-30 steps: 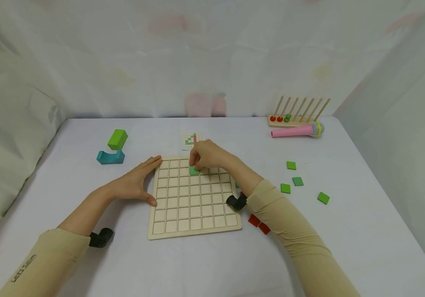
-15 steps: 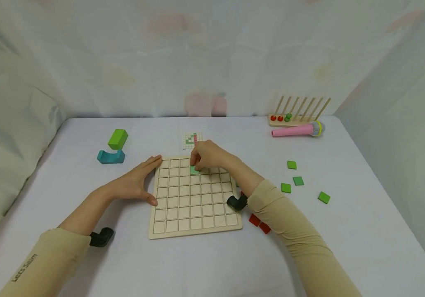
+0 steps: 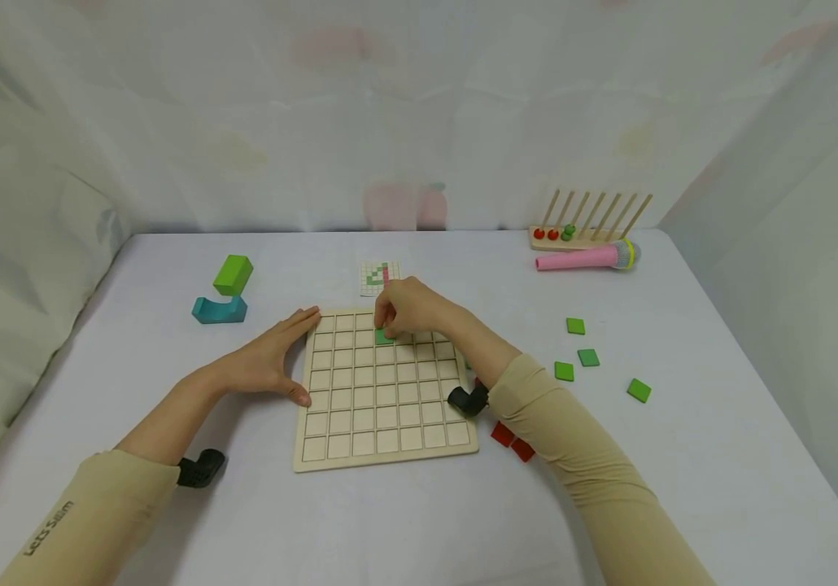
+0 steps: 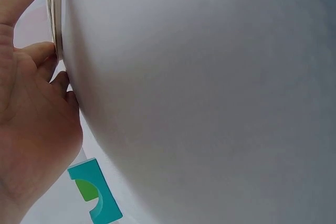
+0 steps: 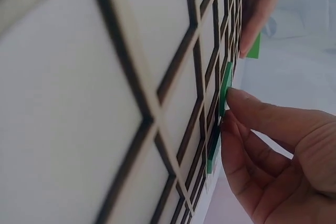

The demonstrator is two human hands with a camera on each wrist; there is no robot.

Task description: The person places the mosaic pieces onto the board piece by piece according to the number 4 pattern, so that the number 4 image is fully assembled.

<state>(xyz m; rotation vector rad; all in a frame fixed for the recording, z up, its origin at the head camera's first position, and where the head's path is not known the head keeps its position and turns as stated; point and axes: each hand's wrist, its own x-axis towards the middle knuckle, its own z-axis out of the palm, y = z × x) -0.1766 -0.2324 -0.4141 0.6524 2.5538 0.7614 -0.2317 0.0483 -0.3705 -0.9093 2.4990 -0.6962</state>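
A pale wooden grid board (image 3: 386, 419) lies on the white table. My right hand (image 3: 412, 307) bends over its far part, thumb and finger pinching a green square tile (image 3: 384, 337) at one of the cells. The right wrist view shows the thumb against this tile (image 5: 226, 90), which stands slightly proud of the grid. Another green tile (image 5: 211, 156) sits farther along there, hidden under the hand in the head view. My left hand (image 3: 261, 356) rests at the board's left edge, thumb and fingers spread and touching it.
A patterned grid card (image 3: 373, 278) lies behind the board. Several green tiles (image 3: 575, 325) and red tiles (image 3: 512, 441) lie right of it. A pink microphone (image 3: 586, 257) and pegged bead counter (image 3: 573, 238) stand back right; green (image 3: 232, 275) and teal blocks (image 3: 219, 310) sit left.
Both hands stay in nearly the same place. The green tile under my right fingers looks slightly darker, as if its tilt has shifted a little.
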